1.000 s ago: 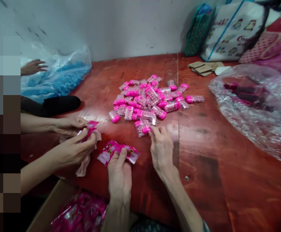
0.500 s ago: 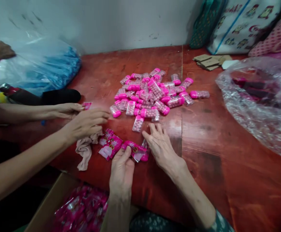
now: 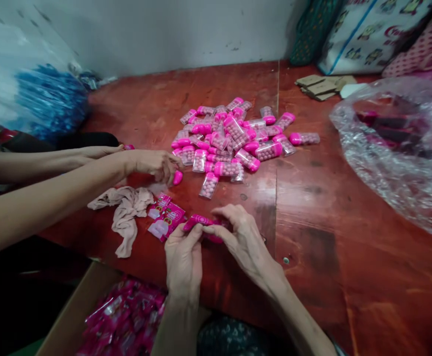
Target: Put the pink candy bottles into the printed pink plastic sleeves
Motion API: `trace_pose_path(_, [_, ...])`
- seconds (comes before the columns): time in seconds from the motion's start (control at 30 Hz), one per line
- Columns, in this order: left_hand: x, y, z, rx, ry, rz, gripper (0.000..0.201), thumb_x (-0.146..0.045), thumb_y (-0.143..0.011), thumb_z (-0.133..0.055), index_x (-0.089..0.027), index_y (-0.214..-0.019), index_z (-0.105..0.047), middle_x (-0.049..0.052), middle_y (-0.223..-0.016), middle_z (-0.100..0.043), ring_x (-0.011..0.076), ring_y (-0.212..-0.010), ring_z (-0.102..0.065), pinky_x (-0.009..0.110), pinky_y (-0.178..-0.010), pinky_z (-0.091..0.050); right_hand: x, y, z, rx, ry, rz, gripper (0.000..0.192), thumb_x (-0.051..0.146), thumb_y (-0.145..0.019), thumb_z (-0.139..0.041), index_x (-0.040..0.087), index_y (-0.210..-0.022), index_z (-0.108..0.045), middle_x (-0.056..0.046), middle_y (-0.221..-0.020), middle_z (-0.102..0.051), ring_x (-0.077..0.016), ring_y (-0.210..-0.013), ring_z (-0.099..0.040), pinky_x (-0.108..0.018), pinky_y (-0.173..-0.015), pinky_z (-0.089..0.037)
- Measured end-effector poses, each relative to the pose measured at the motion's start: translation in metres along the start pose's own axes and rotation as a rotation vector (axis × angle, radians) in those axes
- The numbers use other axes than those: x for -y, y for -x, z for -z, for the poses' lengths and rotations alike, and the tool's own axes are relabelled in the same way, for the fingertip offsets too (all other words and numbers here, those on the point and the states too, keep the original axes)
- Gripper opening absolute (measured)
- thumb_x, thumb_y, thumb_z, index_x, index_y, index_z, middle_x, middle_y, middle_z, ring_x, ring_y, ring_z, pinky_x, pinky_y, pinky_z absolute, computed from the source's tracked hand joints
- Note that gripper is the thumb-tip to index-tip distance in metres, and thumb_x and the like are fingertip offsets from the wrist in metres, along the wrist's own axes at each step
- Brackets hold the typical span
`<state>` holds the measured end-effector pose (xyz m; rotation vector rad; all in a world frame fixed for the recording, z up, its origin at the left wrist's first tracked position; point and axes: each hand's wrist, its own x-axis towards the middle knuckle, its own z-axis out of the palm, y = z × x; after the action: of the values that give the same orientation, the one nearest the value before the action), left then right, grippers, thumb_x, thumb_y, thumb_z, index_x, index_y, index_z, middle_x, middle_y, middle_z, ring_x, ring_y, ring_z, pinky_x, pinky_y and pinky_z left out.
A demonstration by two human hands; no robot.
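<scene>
My left hand (image 3: 184, 257) pinches a pink printed packet (image 3: 199, 220) between thumb and fingers, just above the near edge of the table. At the packet's right end, my right hand (image 3: 243, 237) has its thumb against it and its fingers curled round, partly hiding a bright pink piece there. Flat pink printed packets (image 3: 166, 218) lie beside my left hand. Beyond both hands is a heap of small clear bottles (image 3: 234, 129) with pink caps and pale pink balls inside.
At left, a co-worker's hand (image 3: 160, 165) holds a pink-capped bottle. A beige cloth (image 3: 124, 217) lies nearby. Below the table edge stands a cardboard box (image 3: 76, 306) of pink packets. A clear plastic bag (image 3: 394, 188) lies right, cardboard pieces (image 3: 323, 86) behind, a blue-filled bag (image 3: 52, 99) back left.
My right hand has come back from the heap's near side to the packet in my left hand. The co-worker's hand has moved right to the heap's edge and taken a bottle.
</scene>
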<state>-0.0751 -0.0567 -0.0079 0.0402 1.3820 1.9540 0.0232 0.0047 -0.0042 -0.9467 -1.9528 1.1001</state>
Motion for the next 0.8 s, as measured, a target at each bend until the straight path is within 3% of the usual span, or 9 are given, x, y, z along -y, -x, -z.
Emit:
trace_pose_path(0.07, [0.001,0.002,0.000,-0.001,-0.022,-0.032,0.019,-0.008,-0.049,-0.078,-0.013,-0.063,-0.066,-0.001,-0.062,-0.067,0.0082,-0.059,-0.061,0.018,-0.063,-0.049,0.004,0.002,-0.004,0.006,-0.116,-0.092,0.010,0.024,-0.081,-0.061,0.019,-0.072,-0.063,0.001,-0.067,-0.060,-0.0142,-0.066,-0.055,-0.027,-0.063,-0.045])
trace_pose_path(0.17, [0.004,0.004,0.001,-0.014,-0.058,-0.084,0.019,-0.007,-0.050,-0.078,-0.013,-0.062,-0.064,-0.003,-0.058,-0.065,0.0060,-0.054,-0.058,0.015,-0.058,-0.048,0.008,0.005,-0.009,-0.016,-0.343,-0.248,0.018,0.025,-0.080,-0.062,0.017,-0.065,-0.056,0.002,-0.064,-0.057,-0.0126,-0.062,-0.054,-0.024,-0.059,-0.045])
trace_pose_path(0.3, [0.007,0.008,0.004,-0.031,-0.105,-0.157,0.018,-0.008,-0.056,-0.076,-0.014,-0.070,-0.066,-0.001,-0.066,-0.068,0.0083,-0.061,-0.062,0.017,-0.062,-0.049,0.008,0.006,-0.013,-0.013,-0.586,-0.410,0.012,0.026,-0.076,-0.066,0.016,-0.079,-0.059,0.001,-0.069,-0.060,-0.0131,-0.062,-0.056,-0.024,-0.057,-0.047])
trace_pose_path(0.37, [0.007,0.009,0.004,-0.043,-0.113,-0.195,0.015,-0.010,-0.059,-0.075,-0.014,-0.070,-0.066,-0.001,-0.067,-0.068,0.0084,-0.063,-0.062,0.018,-0.064,-0.050,0.007,0.007,-0.013,0.001,-0.570,-0.410,0.016,0.025,-0.075,-0.067,0.016,-0.087,-0.063,-0.001,-0.076,-0.063,-0.0146,-0.069,-0.058,-0.025,-0.062,-0.047])
trace_pose_path(0.47, [0.008,0.009,0.004,-0.058,-0.124,-0.224,0.018,-0.010,-0.061,-0.074,-0.016,-0.076,-0.067,-0.002,-0.069,-0.069,0.0080,-0.064,-0.062,0.017,-0.064,-0.050,0.008,0.008,-0.012,0.026,-0.564,-0.402,0.007,0.021,-0.076,-0.063,0.017,-0.074,-0.068,0.000,-0.068,-0.064,-0.0139,-0.064,-0.057,-0.024,-0.061,-0.045])
trace_pose_path(0.6, [0.011,0.011,0.003,-0.065,-0.273,-0.370,0.034,-0.008,-0.065,-0.072,-0.020,-0.096,-0.066,0.001,-0.082,-0.071,0.0109,-0.073,-0.064,0.020,-0.069,-0.051,0.010,0.011,-0.015,-0.064,-0.575,-0.422,0.009,0.015,-0.076,-0.060,0.016,-0.069,-0.066,0.001,-0.065,-0.061,-0.0128,-0.061,-0.054,-0.024,-0.059,-0.042])
trace_pose_path(0.8, [0.012,0.014,0.006,-0.108,-0.440,-0.568,0.023,-0.009,-0.067,-0.070,-0.020,-0.088,-0.068,-0.001,-0.074,-0.070,0.0125,-0.068,-0.066,0.021,-0.064,-0.052,0.010,0.009,-0.014,-0.091,-0.687,-0.470,0.005,0.014,-0.070,-0.065,0.016,-0.066,-0.064,0.003,-0.060,-0.058,-0.0113,-0.055,-0.052,-0.023,-0.056,-0.042])
